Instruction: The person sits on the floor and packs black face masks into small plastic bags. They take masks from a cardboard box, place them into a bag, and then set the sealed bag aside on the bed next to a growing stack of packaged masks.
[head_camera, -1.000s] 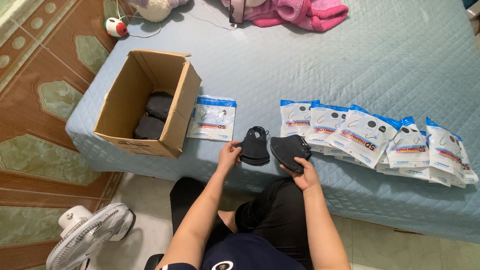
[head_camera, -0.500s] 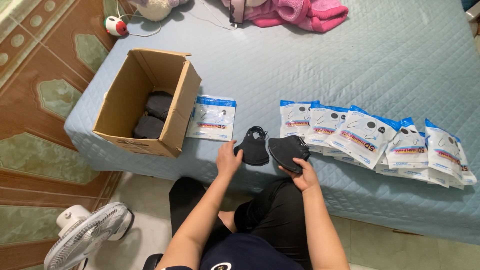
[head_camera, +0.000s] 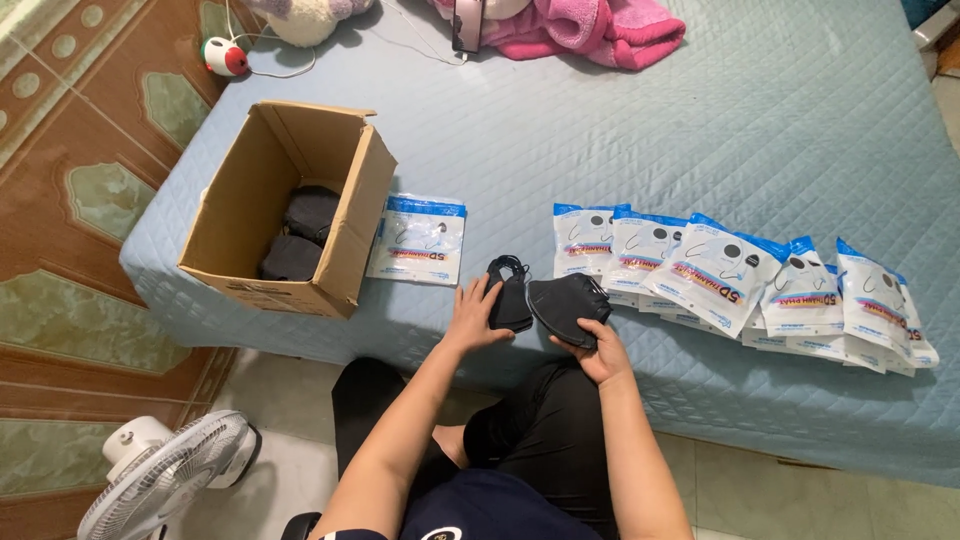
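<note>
You are at the sorting step, with two black masks in hand at the near edge of the bed (head_camera: 800, 130). Your left hand (head_camera: 478, 312) lies flat, fingers spread, on the folded black mask (head_camera: 510, 297); it presses rather than grips. Your right hand (head_camera: 598, 350) cups the second black mask (head_camera: 568, 303) from below, fingers curled loosely around it. The two masks touch. The next move, I judge, calls for a firm pinch on one soft cup without snagging its ear loops. The masks are limp, matte fabric, dome-shaped. The pouches (head_camera: 715, 275) overlapping along the near edge to your right are glossy and flat. One lone pouch (head_camera: 420, 240) lies beside the stiff cardboard box (head_camera: 250, 215) at the near left corner, which holds more dark masks.
</note>
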